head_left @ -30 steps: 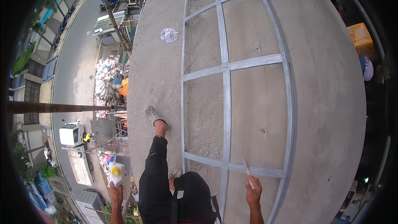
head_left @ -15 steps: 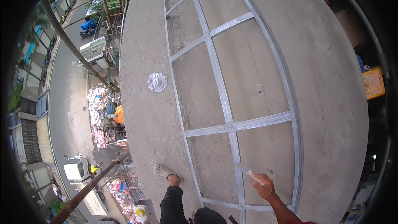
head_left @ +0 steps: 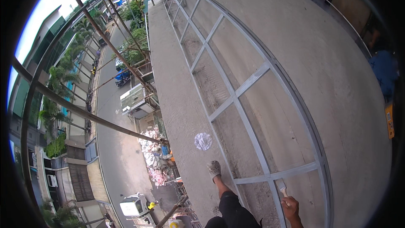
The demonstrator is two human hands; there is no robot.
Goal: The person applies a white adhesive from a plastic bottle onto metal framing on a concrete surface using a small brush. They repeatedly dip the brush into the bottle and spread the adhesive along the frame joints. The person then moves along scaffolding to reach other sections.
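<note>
My right hand (head_left: 290, 208) is closed around the pale handle of a flat paintbrush (head_left: 281, 184). The brush head lies beside the middle bar of a long silver-grey metal frame (head_left: 253, 141), just below a crossbar joint; whether the bristles touch the bar, I cannot tell. The frame has several crossbars, with bare concrete showing between them. A round, crinkled whitish thing (head_left: 203, 141) sits on the concrete (head_left: 177, 101) left of the frame, just ahead of my foot in a grey clog (head_left: 214, 168). My left hand is out of sight.
Beyond the left concrete edge is a drop to a street with a white truck (head_left: 135, 206) and piled sacks (head_left: 154, 154). Scaffold poles (head_left: 97, 122) cross the left side. At far right are a blue cloth (head_left: 383, 72) and an orange pack (head_left: 390, 120).
The view has swung and taken in more of the street and the frame's far end. My foot is closer to the round whitish thing, and the brush has moved up nearer the crossbar joint.
</note>
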